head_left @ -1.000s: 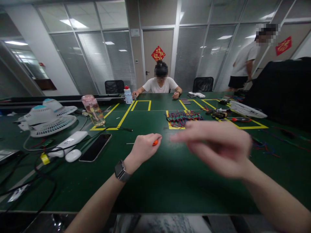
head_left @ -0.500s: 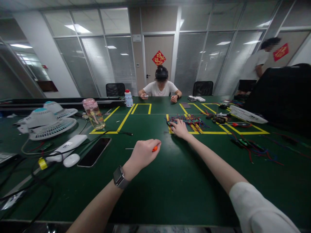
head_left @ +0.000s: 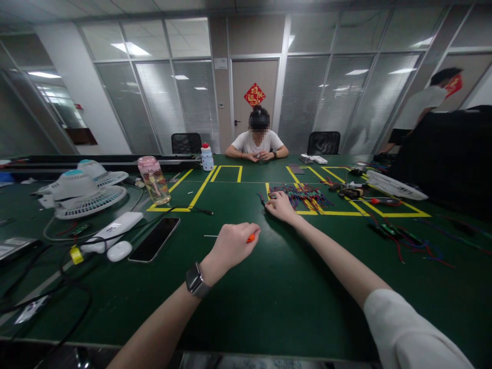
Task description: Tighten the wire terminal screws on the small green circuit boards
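- Table (head_left: 269,287): green top marked with yellow tape rectangles; it carries everything listed below and both of the person's forearms reach out over it.
- Other people: one person (head_left: 257,139) sits at the far end of the table, well beyond both hands; a second person (head_left: 418,110) stands far off to the right.
- Fans (head_left: 82,192): two white fans lie flat, well to the left of the left hand.
- Bottle (head_left: 154,179): pink-capped, clear, upright, beyond and left of the left hand.
- Phone (head_left: 154,239): dark, lying flat, left of the left hand, with a white mouse (head_left: 119,251) just beside it.
- Bundle of wires (head_left: 302,196): red, blue and green, heaped on a yellow-taped rectangle, directly beyond the right hand.
- Left hand (head_left: 230,246): grip clenched into a fist around a screwdriver, watch on the wrist, held just above the table's middle.
- Right hand (head_left: 280,206): stretched forward, palm down, fingers resting at the near edge of the wire bundle and touching it; whether the grip has closed on a piece cannot be told.
- Screwdriver (head_left: 250,238): orange handle end shows at the right of the left fist; a thin metal shaft sticks out to the left of it, level with the table.
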A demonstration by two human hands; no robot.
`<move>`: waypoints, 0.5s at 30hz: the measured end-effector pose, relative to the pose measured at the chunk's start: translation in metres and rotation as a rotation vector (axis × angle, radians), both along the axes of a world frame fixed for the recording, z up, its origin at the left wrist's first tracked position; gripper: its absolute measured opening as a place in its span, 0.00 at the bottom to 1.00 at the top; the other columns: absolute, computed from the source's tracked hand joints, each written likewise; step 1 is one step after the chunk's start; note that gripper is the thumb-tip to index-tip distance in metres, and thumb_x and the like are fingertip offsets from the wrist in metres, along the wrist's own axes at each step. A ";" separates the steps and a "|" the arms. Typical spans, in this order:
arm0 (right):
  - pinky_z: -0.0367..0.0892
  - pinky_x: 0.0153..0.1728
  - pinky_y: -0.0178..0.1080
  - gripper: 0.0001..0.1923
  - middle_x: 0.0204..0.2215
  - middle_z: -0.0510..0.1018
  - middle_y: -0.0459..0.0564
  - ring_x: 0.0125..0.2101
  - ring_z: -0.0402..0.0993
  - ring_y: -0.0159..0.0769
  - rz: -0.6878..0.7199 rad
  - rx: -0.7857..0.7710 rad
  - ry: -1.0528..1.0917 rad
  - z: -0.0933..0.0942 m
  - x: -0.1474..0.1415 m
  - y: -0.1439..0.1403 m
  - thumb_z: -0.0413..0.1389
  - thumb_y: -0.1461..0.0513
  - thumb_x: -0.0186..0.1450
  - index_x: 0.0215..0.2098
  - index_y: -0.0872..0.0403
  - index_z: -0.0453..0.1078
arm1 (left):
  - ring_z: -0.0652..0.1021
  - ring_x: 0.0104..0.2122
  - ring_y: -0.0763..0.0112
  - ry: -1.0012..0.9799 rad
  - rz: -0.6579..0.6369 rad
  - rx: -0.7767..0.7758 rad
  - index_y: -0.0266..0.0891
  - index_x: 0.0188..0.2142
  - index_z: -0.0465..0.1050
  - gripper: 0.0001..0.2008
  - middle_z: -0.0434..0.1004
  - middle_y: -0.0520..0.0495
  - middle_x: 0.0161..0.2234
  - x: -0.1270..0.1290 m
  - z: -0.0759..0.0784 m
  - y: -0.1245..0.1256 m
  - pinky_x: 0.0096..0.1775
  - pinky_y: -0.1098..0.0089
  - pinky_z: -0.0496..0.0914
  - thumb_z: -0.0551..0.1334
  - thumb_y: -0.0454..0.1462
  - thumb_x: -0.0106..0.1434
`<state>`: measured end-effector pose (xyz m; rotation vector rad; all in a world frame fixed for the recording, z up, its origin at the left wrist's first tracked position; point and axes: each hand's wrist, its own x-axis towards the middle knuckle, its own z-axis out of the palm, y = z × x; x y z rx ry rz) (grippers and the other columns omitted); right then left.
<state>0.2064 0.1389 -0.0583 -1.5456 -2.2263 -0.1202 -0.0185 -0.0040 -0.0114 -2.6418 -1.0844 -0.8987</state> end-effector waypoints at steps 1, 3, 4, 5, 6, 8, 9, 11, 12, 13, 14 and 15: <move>0.55 0.53 0.47 0.13 0.48 0.72 0.59 0.52 0.59 0.48 0.041 -0.003 0.014 -0.001 -0.003 -0.006 0.53 0.58 0.66 0.37 0.56 0.78 | 0.78 0.29 0.73 0.011 -0.002 0.005 0.38 0.41 0.74 0.09 0.78 0.49 0.31 0.001 -0.001 0.000 0.34 0.73 0.71 0.56 0.35 0.67; 0.60 0.48 0.43 0.09 0.38 0.76 0.55 0.45 0.65 0.44 0.118 -0.021 0.049 -0.003 -0.007 -0.019 0.56 0.59 0.65 0.33 0.56 0.76 | 0.77 0.27 0.73 0.068 -0.008 0.024 0.38 0.39 0.73 0.09 0.78 0.49 0.29 0.005 -0.005 -0.002 0.31 0.73 0.69 0.55 0.37 0.67; 0.62 0.45 0.41 0.08 0.34 0.77 0.54 0.42 0.67 0.42 0.153 -0.033 0.066 -0.005 -0.010 -0.027 0.56 0.61 0.64 0.32 0.56 0.75 | 0.76 0.25 0.72 0.129 -0.013 0.038 0.37 0.37 0.73 0.10 0.77 0.49 0.27 0.008 -0.008 -0.003 0.28 0.73 0.68 0.55 0.40 0.67; 0.63 0.42 0.40 0.06 0.33 0.77 0.52 0.39 0.69 0.40 0.183 -0.044 0.083 -0.007 -0.011 -0.036 0.57 0.62 0.64 0.32 0.56 0.74 | 0.76 0.23 0.70 0.209 -0.018 0.077 0.36 0.32 0.73 0.14 0.75 0.48 0.25 0.012 -0.012 -0.005 0.25 0.72 0.66 0.55 0.43 0.67; 0.64 0.40 0.38 0.04 0.32 0.76 0.51 0.37 0.70 0.39 0.210 -0.052 0.100 -0.008 -0.012 -0.046 0.57 0.64 0.63 0.32 0.56 0.74 | 0.75 0.22 0.69 0.296 -0.048 0.139 0.35 0.28 0.71 0.17 0.74 0.46 0.24 0.017 -0.015 -0.007 0.23 0.72 0.64 0.55 0.44 0.66; 0.64 0.36 0.36 0.03 0.30 0.76 0.49 0.34 0.70 0.36 0.277 -0.075 0.117 -0.009 -0.012 -0.068 0.57 0.68 0.61 0.31 0.56 0.73 | 0.75 0.22 0.66 0.416 -0.138 0.261 0.35 0.26 0.70 0.16 0.74 0.44 0.23 0.026 -0.020 -0.011 0.22 0.71 0.63 0.55 0.43 0.66; 0.64 0.36 0.35 0.04 0.29 0.75 0.48 0.33 0.70 0.36 0.308 -0.085 0.123 -0.010 -0.011 -0.078 0.56 0.69 0.60 0.30 0.56 0.72 | 0.75 0.21 0.66 0.456 -0.188 0.314 0.35 0.26 0.69 0.15 0.74 0.43 0.23 0.031 -0.021 -0.012 0.22 0.70 0.63 0.55 0.42 0.66; 0.64 0.34 0.35 0.05 0.28 0.74 0.48 0.33 0.70 0.36 0.384 -0.111 0.183 -0.009 -0.006 -0.099 0.55 0.70 0.60 0.30 0.55 0.71 | 0.75 0.23 0.65 0.532 -0.286 0.431 0.34 0.27 0.69 0.13 0.74 0.41 0.24 0.039 -0.018 -0.015 0.23 0.69 0.64 0.53 0.37 0.67; 0.65 0.35 0.36 0.06 0.29 0.75 0.48 0.34 0.70 0.37 0.423 -0.129 0.224 -0.009 -0.003 -0.109 0.54 0.70 0.59 0.31 0.55 0.71 | 0.76 0.24 0.64 0.559 -0.326 0.469 0.33 0.28 0.69 0.13 0.75 0.40 0.25 0.043 -0.015 -0.016 0.23 0.69 0.64 0.53 0.35 0.67; 0.65 0.36 0.37 0.07 0.30 0.75 0.48 0.34 0.70 0.37 0.457 -0.148 0.250 -0.009 0.000 -0.117 0.54 0.71 0.59 0.32 0.55 0.71 | 0.76 0.24 0.64 0.572 -0.365 0.492 0.33 0.29 0.69 0.12 0.75 0.40 0.25 0.047 -0.011 -0.017 0.24 0.68 0.64 0.52 0.34 0.67; 0.65 0.36 0.37 0.08 0.30 0.75 0.48 0.34 0.70 0.38 0.467 -0.166 0.272 -0.009 0.004 -0.125 0.53 0.71 0.58 0.33 0.55 0.71 | 0.76 0.23 0.65 0.583 -0.388 0.508 0.33 0.29 0.69 0.12 0.75 0.40 0.25 0.050 -0.007 -0.017 0.24 0.68 0.64 0.52 0.33 0.66; 0.65 0.36 0.37 0.09 0.31 0.75 0.49 0.34 0.70 0.38 0.473 -0.187 0.277 -0.010 0.007 -0.131 0.53 0.71 0.57 0.33 0.55 0.71 | 0.75 0.23 0.65 0.593 -0.413 0.524 0.32 0.28 0.69 0.12 0.75 0.39 0.24 0.054 -0.003 -0.018 0.23 0.67 0.64 0.51 0.31 0.66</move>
